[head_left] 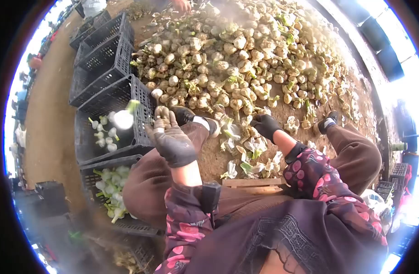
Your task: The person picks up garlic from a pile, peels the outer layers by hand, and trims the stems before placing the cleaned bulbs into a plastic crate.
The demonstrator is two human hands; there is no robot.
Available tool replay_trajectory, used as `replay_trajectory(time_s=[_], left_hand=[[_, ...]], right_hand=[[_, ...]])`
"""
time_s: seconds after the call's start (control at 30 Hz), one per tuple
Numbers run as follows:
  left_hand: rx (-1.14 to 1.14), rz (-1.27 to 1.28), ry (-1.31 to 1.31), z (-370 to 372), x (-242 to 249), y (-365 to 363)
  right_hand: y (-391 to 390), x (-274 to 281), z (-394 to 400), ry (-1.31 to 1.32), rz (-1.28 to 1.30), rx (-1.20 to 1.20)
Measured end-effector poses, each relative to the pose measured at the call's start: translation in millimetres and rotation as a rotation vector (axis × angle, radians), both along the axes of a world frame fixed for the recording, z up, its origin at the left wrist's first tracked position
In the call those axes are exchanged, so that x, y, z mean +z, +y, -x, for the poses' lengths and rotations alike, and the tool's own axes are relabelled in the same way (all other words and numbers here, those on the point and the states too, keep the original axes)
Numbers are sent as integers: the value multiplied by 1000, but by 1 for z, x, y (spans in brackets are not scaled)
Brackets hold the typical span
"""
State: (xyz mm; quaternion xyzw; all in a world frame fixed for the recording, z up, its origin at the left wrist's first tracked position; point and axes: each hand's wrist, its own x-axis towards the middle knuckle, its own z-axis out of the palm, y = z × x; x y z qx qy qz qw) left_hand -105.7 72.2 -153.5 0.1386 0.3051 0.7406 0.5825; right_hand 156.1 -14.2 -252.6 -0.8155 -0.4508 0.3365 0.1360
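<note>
My left hand [172, 142], in a dirty dark glove with worn finger ends, is open, fingers stretched toward the pile. To its left, a white bulb with a green stem stub [124, 119] appears in mid-air, apart from the fingers and above a black plastic crate [88, 137]. Several similar cleaned bulbs [110, 132] lie inside that crate. My right hand [265, 126], also dark-gloved, is low at the near edge of a large heap of soil-stained bulbs [237, 59]. Its fingers look curled; whatever they may hold is hidden.
More black crates [109, 75] line the left side; the nearest crate holds green-stemmed white bulbs [111, 187]. Peeled skins and leaves [255, 148] litter the ground between my legs, by a wooden board [253, 182]. Another person's hand [181, 5] shows beyond the heap.
</note>
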Motion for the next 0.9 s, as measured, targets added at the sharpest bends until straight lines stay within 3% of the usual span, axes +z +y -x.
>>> replay_trajectory(time_s=[0.03, 0.1, 0.13, 0.17, 0.2, 0.23, 0.27, 0.4, 0.43, 0.5, 0.57, 0.63, 0.7, 0.77, 0.83, 0.87, 0.9], left_hand=[[-1, 23, 20, -5, -6, 0], [-142, 156, -15, -29, -11, -10], [-181, 169, 76, -45, -9, -22], [-382, 112, 107, -49, -46, -25], [-340, 130, 37, -67, -31, -40], [-448, 185, 128, -71, -30, -45], [-508, 207, 133, -77, -28, -48], [-594, 275, 274, -77, -51, -50], [-602, 266, 272, -77, -61, -50], [-646, 336, 249, -79, -77, -52], [-671, 391, 252, -89, -82, -61], [-736, 179, 435, -97, -96, -71], [-807, 92, 603, -98, -75, -75], [-727, 84, 475, -107, -76, -82], [-776, 201, 102, -111, -86, -78], [-774, 255, 135, -104, -81, -75], [-780, 309, 157, -101, -76, -73]], right_hand=[[11, 5, 5, -30, -37, -13], [35, -19, 6, -157, -373, 22], [47, -18, 10, -131, -388, 25], [62, -27, 10, -133, -359, 94], [76, -55, 7, -278, -489, 245], [87, -79, 7, -420, -622, 402], [93, -81, 12, -618, -569, 523], [112, -50, -14, -511, -260, 732], [110, -39, -18, -519, -262, 723], [104, -23, -23, -474, 58, 624], [75, -27, -38, -401, -66, 552], [55, -40, -38, -355, -401, 431], [57, -24, -13, -185, -435, 365], [77, -58, -6, -172, -455, 439], [98, -118, -15, -331, -443, 570], [102, -114, -7, -556, -383, 669], [104, -107, -6, -549, -263, 689]])
